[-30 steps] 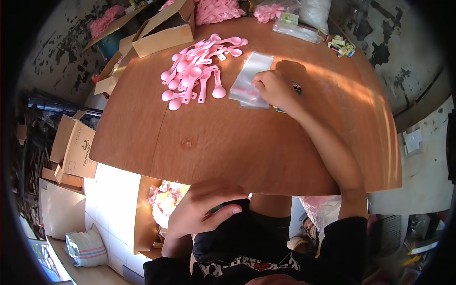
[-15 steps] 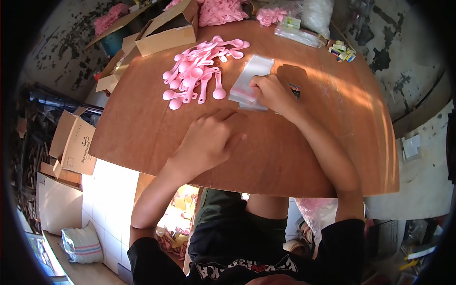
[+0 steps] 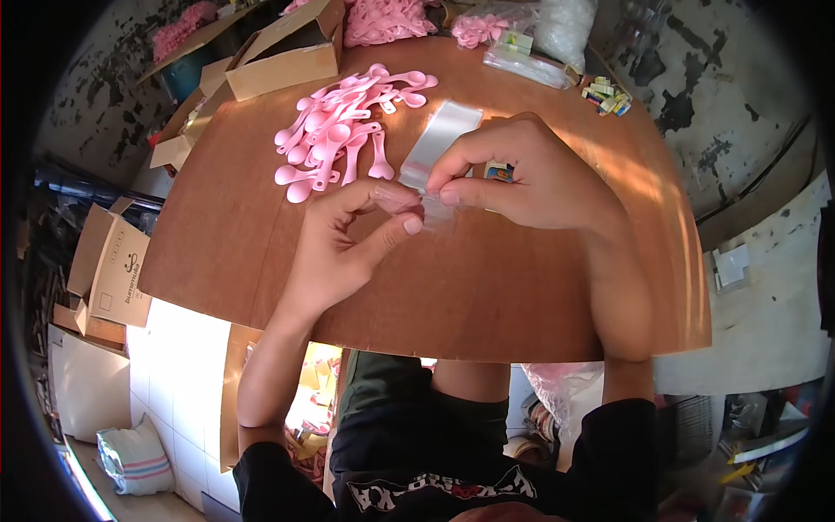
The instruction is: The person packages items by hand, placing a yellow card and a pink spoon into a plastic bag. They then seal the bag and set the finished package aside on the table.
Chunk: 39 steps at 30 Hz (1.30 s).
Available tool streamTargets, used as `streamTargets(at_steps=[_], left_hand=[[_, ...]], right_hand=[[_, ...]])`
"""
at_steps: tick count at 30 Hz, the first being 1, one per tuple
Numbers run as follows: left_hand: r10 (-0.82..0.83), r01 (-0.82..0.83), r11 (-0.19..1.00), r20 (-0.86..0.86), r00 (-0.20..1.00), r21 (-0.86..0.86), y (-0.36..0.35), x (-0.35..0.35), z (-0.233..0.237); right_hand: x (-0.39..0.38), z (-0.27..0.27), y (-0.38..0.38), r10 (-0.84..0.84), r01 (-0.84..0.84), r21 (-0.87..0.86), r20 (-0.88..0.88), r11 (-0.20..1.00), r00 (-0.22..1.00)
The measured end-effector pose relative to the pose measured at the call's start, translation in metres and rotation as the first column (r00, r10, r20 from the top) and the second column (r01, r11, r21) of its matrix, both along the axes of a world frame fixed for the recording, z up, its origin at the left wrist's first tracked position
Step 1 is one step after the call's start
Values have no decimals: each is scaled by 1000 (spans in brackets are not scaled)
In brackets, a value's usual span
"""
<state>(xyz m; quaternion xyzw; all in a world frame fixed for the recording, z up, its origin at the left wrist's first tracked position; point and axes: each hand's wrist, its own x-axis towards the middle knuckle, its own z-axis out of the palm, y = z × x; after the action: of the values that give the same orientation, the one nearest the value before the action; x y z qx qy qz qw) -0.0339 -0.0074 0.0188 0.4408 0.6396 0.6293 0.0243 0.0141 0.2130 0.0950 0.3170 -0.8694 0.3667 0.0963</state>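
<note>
My left hand (image 3: 335, 248) and my right hand (image 3: 548, 178) meet above the table, both in a pinch. Between their fingertips is a thin clear plastic bag (image 3: 441, 217), blurred and hard to see. Behind them lies a stack of clear plastic bags (image 3: 450, 126), partly covered by my right hand. A heap of pink measuring spoons (image 3: 335, 139) lies to the left of the stack. Under my right hand, a small printed card (image 3: 498, 172) shows in part through the gap between thumb and finger.
An open cardboard box (image 3: 287, 65) stands at the table's far left. Bags of pink pieces (image 3: 389, 22) and a clear bundle (image 3: 531, 67) lie along the back. Small boxes (image 3: 607, 96) sit at the far right. The wooden table (image 3: 522, 296) curves toward my lap.
My right hand has come off the bag stack toward me with a clear bag. My left hand has risen from the table and turned to pinch the bag too. The view has shifted slightly.
</note>
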Motion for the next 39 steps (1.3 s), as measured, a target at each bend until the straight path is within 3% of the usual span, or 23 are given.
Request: streamTargets(at_steps=[1, 3, 5, 6, 8, 9, 11, 14, 17, 21, 24, 26, 27, 29, 30, 32, 34, 37, 39], left_hand=[[-2, -6, 998, 137, 991, 58, -3, 8, -2], [70, -80, 994, 121, 990, 77, -6, 23, -5], [68, -114, 986, 323, 944, 124, -10, 34, -8], [81, -146, 978, 368, 926, 152, -10, 38, -11], [95, -190, 961, 407, 909, 200, -8, 41, -15], [98, -223, 945, 443, 891, 239, -7, 42, -18], [81, -231, 933, 467, 881, 275, -5, 42, -26], [73, -264, 909, 500, 863, 323, -1, 43, -38], [113, -304, 901, 510, 853, 309, -2, 40, -46], [141, -321, 904, 513, 847, 281, -4, 40, -47], [117, -307, 913, 550, 827, 268, -1, 41, -47], [117, -302, 917, 550, 827, 260, 2, 39, -48], [119, -299, 921, 550, 827, 250, 2, 38, -48], [133, -308, 926, 573, 809, 220, 2, 37, -40], [143, -304, 935, 591, 794, 182, 2, 36, -36], [171, -304, 941, 562, 809, 151, 1, 34, -32], [189, -291, 950, 531, 826, 114, 1, 35, -27], [109, -239, 948, 493, 863, 209, 1, 43, -18], [154, -223, 964, 379, 913, 145, -3, 45, -13]], right_hand=[[6, 4, -2, -50, 50, -12, -23, 999, 998], [13, 3, 0, -95, 94, -23, -43, 995, 995], [18, -6, 9, -296, 289, 142, 30, 947, 955], [19, -15, 17, -287, 279, 149, 34, 949, 957], [21, -42, 37, -411, 479, 460, -247, 747, 878], [23, -57, 44, -406, 474, 470, -246, 745, 880], [28, -80, 55, -444, 546, 436, -319, 716, 837], [29, -85, 53, -523, 579, 366, -247, 729, 815], [27, -97, 58, -537, 576, 210, -217, 790, 815], [28, -104, 66, -497, 554, 163, -291, 816, 817], [33, -100, 64, -566, 606, 132, -246, 784, 787], [41, -80, 54, -639, 774, 164, -474, 611, 605], [46, -73, 50, -632, 769, 169, -477, 616, 611], [53, -60, 40, -705, 701, -206, -435, 683, 560], [56, -53, 35, -694, 690, -202, -441, 695, 569], [59, -40, 25, -606, 447, -461, -288, 767, 741], [58, -23, 6, -570, 419, -470, -243, 777, 785], [47, -13, -12, -491, 364, -456, -197, 812, 849], [35, -7, -13, -439, 323, -437, -195, 839, 877]])
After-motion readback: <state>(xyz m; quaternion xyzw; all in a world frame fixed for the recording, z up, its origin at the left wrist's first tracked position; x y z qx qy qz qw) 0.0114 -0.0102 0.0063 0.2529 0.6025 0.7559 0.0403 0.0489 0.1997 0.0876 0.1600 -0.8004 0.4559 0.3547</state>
